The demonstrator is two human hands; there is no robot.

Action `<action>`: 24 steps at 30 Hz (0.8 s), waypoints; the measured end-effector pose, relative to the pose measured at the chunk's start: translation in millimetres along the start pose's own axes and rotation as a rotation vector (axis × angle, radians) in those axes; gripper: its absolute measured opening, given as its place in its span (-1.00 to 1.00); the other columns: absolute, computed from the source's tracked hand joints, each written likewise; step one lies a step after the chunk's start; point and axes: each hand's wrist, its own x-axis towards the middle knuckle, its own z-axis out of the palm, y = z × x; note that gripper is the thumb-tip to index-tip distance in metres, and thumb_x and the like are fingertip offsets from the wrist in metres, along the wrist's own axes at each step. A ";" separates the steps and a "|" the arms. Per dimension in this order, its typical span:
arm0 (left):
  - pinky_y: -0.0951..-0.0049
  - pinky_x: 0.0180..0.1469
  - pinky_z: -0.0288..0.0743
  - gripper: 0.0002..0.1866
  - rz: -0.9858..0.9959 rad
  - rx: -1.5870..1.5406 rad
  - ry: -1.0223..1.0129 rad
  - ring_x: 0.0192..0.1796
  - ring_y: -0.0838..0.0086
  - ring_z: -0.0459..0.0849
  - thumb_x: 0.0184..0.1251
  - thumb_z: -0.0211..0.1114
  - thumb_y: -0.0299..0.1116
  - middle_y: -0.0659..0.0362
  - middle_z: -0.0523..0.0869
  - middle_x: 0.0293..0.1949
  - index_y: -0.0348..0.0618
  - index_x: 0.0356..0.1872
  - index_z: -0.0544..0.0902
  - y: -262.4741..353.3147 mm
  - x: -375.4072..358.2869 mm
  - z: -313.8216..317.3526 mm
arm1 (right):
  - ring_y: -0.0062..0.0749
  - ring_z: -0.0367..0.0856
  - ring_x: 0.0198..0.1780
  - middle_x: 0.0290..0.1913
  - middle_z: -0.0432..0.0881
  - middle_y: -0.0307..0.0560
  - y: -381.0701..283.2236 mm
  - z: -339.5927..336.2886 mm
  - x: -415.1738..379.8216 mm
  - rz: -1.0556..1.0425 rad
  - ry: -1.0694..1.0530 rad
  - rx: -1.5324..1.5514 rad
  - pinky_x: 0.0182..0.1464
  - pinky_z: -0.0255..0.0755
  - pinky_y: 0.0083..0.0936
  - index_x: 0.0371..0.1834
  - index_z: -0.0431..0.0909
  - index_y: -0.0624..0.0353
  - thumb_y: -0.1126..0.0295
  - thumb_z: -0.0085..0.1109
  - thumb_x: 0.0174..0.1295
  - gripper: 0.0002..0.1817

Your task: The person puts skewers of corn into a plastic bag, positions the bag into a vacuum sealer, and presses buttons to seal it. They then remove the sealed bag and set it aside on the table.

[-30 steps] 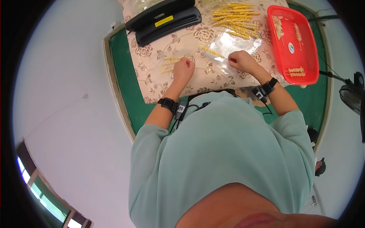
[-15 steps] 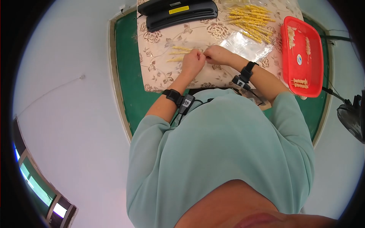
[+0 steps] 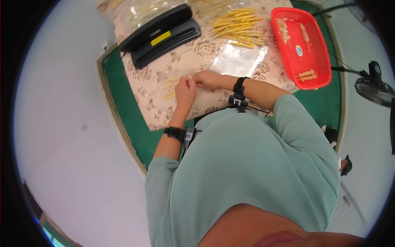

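Observation:
My left hand is closed, its fingers pinched at the right end of a transparent plastic bag on the table. Pale yellow skewers lie in that bag, to the left of my hand. Right beside it, my right hand is closed too, its fingertips meeting the left ones at the bag's end. The fingers hide exactly what is between them. Another flat, shiny plastic bag lies just beyond my right hand.
A black bag sealer with a raised lid stands at the back left. Behind the shiny bag is a pile of yellow skewers. A red tray holding several pale skewers sits at the right edge. A black fan stands beyond it.
The view has turned and shifted, so the table and its things appear tilted and farther left. My hands stay together at the bag's end.

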 end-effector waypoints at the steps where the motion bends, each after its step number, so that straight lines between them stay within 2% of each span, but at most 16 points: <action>1: 0.38 -0.50 0.43 -0.83 -0.045 -0.006 -0.030 -0.61 0.37 0.58 0.24 0.21 -0.33 0.07 0.59 -0.66 -0.23 -0.44 0.55 0.0 0.6 -1.6 | 0.01 0.60 -0.19 -0.26 0.64 0.09 -1.6 -11.1 -2.3 -0.015 0.018 0.002 -0.13 0.48 -0.27 -0.30 0.61 0.23 0.42 0.12 0.12 -0.84; 2: 0.38 -0.50 0.43 -0.83 -0.023 -0.014 -0.042 -0.61 0.37 0.58 0.24 0.21 -0.33 0.07 0.59 -0.66 -0.23 -0.44 0.55 -1.3 1.2 -2.5 | -0.12 0.63 -0.25 -0.30 0.65 0.04 3.9 -20.7 -10.1 -0.030 0.190 0.015 -0.17 0.50 -0.35 -0.25 0.63 0.23 0.40 0.15 0.18 -0.84; 3: 0.41 -0.52 0.41 -0.82 -0.038 -0.002 -0.063 -0.62 0.42 0.56 0.24 0.21 -0.33 0.11 0.58 -0.67 -0.23 -0.45 0.56 -3.1 1.6 -3.3 | -0.12 0.63 -0.25 -0.30 0.65 0.04 11.2 -33.0 -17.4 -0.022 0.207 0.002 -0.17 0.50 -0.35 -0.25 0.63 0.23 0.40 0.15 0.18 -0.84; 5: 0.44 -0.53 0.40 -0.82 -0.039 0.010 -0.088 -0.63 0.47 0.55 0.24 0.21 -0.33 0.14 0.58 -0.67 -0.24 -0.45 0.56 -2.9 1.7 -4.5 | -0.12 0.64 -0.28 -0.27 0.68 0.02 28.0 -63.4 -30.4 0.219 0.573 0.163 -0.20 0.50 -0.37 -0.19 0.66 0.17 0.40 0.15 0.17 -0.82; 7: 0.35 -0.51 0.42 -0.81 -0.108 -0.004 -0.124 -0.62 0.34 0.58 0.20 0.22 -0.34 0.08 0.57 -0.68 -0.25 -0.49 0.55 -0.5 2.5 -5.5 | -0.30 0.65 -0.37 -0.37 0.69 -0.03 50.4 -98.2 -41.4 0.342 0.845 0.025 -0.28 0.51 -0.46 -0.22 0.67 0.20 0.41 0.20 0.18 -0.84; 9: 0.36 -0.51 0.42 -0.81 -0.116 -0.005 -0.141 -0.62 0.36 0.57 0.20 0.23 -0.33 0.09 0.57 -0.68 -0.25 -0.49 0.56 0.6 3.0 -5.9 | -0.43 0.64 -0.48 -0.48 0.67 -0.06 64.0 -132.3 -48.6 0.627 1.053 0.498 -0.38 0.53 -0.54 -0.31 0.66 0.29 0.39 0.21 0.20 -0.83; 10: 0.38 -0.51 0.42 -0.81 -0.139 -0.005 -0.154 -0.62 0.38 0.57 0.19 0.23 -0.33 0.10 0.58 -0.68 -0.26 -0.49 0.56 1.9 3.4 -6.9 | -0.43 0.64 -0.48 -0.48 0.67 -0.06 75.7 -145.0 -49.0 0.623 1.066 0.500 -0.38 0.53 -0.54 -0.31 0.66 0.29 0.39 0.21 0.20 -0.83; 12: 0.38 -0.51 0.42 -0.81 -0.164 -0.011 -0.174 -0.62 0.37 0.57 0.19 0.23 -0.33 0.10 0.58 -0.68 -0.26 -0.48 0.57 10.1 4.5 -9.7 | -0.51 0.63 -0.55 -0.50 0.65 -0.07 94.3 -163.9 -48.6 0.723 1.198 0.839 -0.49 0.55 -0.62 -0.39 0.64 0.36 0.40 0.21 0.20 -0.81; 15: 0.38 -0.50 0.43 -0.81 -0.157 0.011 -0.176 -0.61 0.38 0.57 0.19 0.23 -0.33 0.11 0.59 -0.67 -0.26 -0.48 0.57 1.0 8.9 -5.9 | -0.46 0.64 -0.57 -0.51 0.65 -0.02 90.3 -176.7 -35.5 0.760 1.182 0.827 -0.53 0.58 -0.61 -0.42 0.62 0.39 0.44 0.21 0.18 -0.82; 17: 0.38 -0.49 0.44 -0.81 -0.114 0.045 -0.163 -0.61 0.38 0.57 0.20 0.23 -0.33 0.11 0.59 -0.67 -0.26 -0.47 0.58 -1.8 11.7 -5.6 | -0.48 0.60 -0.57 -0.49 0.64 -0.04 90.1 -180.6 -24.3 0.812 1.136 0.863 -0.54 0.52 -0.66 -0.41 0.59 0.39 0.44 0.25 0.20 -0.82; 19: 0.39 -0.48 0.44 -0.81 -0.127 0.022 -0.158 -0.61 0.39 0.57 0.20 0.23 -0.33 0.10 0.59 -0.67 -0.26 -0.47 0.58 -2.9 13.0 -5.6 | -0.44 0.61 -0.58 -0.50 0.64 0.00 92.7 -182.5 -14.6 0.974 1.189 1.034 -0.58 0.51 -0.62 -0.45 0.57 0.38 0.47 0.23 0.19 -0.84; 24: 0.42 -0.48 0.44 -0.80 -0.122 0.001 -0.164 -0.61 0.44 0.55 0.20 0.23 -0.34 0.12 0.59 -0.67 -0.28 -0.47 0.58 -3.4 16.0 -5.9 | -0.43 0.56 -0.61 -0.50 0.63 0.01 104.9 -183.1 -8.4 0.965 1.267 1.126 -0.61 0.49 -0.58 -0.40 0.54 0.37 0.49 0.22 0.19 -0.86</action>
